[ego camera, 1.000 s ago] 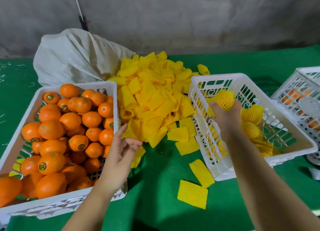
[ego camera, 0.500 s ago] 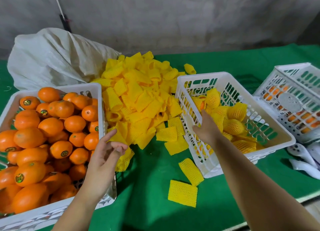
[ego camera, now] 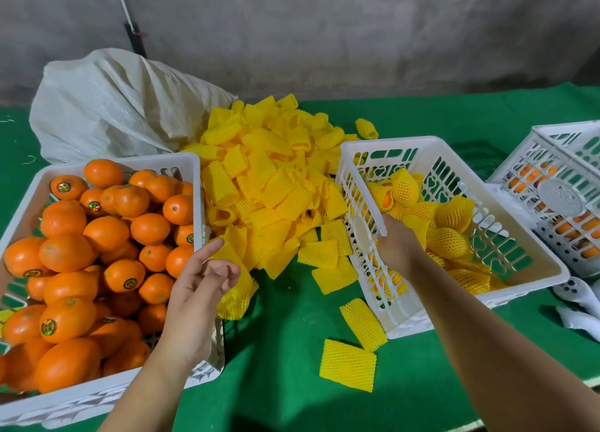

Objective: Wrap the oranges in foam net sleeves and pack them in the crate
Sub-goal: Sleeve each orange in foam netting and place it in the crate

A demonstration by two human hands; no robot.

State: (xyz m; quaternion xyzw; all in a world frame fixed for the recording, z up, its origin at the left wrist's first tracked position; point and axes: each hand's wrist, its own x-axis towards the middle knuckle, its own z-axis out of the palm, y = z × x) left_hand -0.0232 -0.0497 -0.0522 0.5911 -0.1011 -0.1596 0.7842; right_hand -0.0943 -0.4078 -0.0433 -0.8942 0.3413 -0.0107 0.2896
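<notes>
Head view, items as they lie: my left hand (ego camera: 198, 289) hangs over the near right corner of the orange crate (ego camera: 191, 165), index finger stretched forward, the others loosely bent, thumb and middle finger close together with nothing between them; it holds nothing. Just past its fingertips lies a yellow foam net sleeve (ego camera: 238, 293) at the near edge of the sleeve pile (ego camera: 269, 178), which spreads across the green table cover (ego camera: 285, 350) between the two crates. Bare oranges (ego camera: 97, 253), many with round stickers, fill the left crate. My right hand (ego camera: 397, 246) reaches into the packing crate (ego camera: 431, 321) beside its left wall; its fingers point down among the wrapped oranges (ego camera: 449, 224), and I cannot tell whether they grip one. Wrapped fruit lies along the far and middle part of that crate. Two loose flat sleeves (ego camera: 349, 365) lie on the cover near its near left corner. White sack (ego camera: 113, 107) sits behind the left crate. Further crates (ego camera: 558, 185) stand at the far right, with oranges inside.
</notes>
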